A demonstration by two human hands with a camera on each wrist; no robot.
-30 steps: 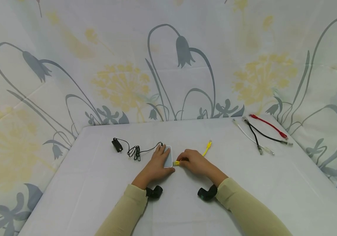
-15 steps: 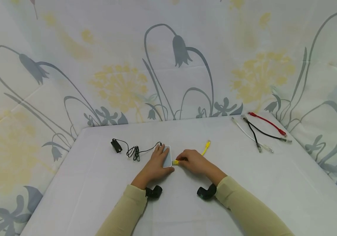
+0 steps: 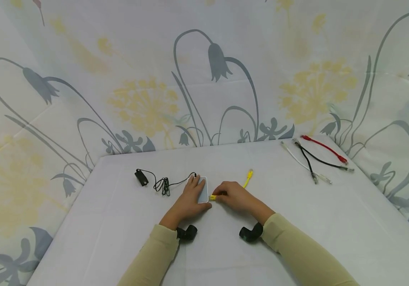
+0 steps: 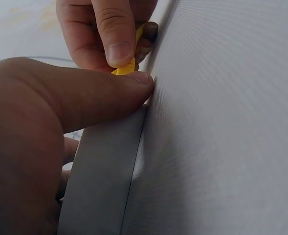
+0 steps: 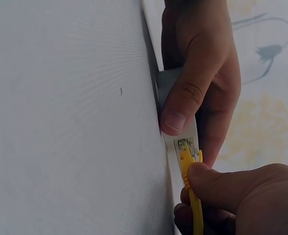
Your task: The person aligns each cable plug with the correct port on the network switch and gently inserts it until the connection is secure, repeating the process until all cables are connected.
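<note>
A small white network box (image 3: 203,190) with a grey top lies flat near the middle of the table. My left hand (image 3: 187,198) holds it, fingers spread over the top and thumb against its near side, as the left wrist view shows. My right hand (image 3: 235,196) pinches the yellow plug (image 5: 185,164) of a short network cable between thumb and fingers. In the right wrist view the plug's clear tip is at the port in the box's right end, partly inside it. The cable's other yellow plug (image 3: 249,174) sticks out behind my right hand.
A black power adapter (image 3: 141,177) lies left, its coiled cord (image 3: 163,185) running to the box's back edge. At the back right lie a red cable (image 3: 326,148), black cables (image 3: 320,159) and a white cable (image 3: 297,159). Patterned fabric (image 3: 204,99) rises behind the table.
The yellow plug in my right hand has moved slightly left, closer to the box. The cable's far end has shifted left too. My left hand stays on the box.
</note>
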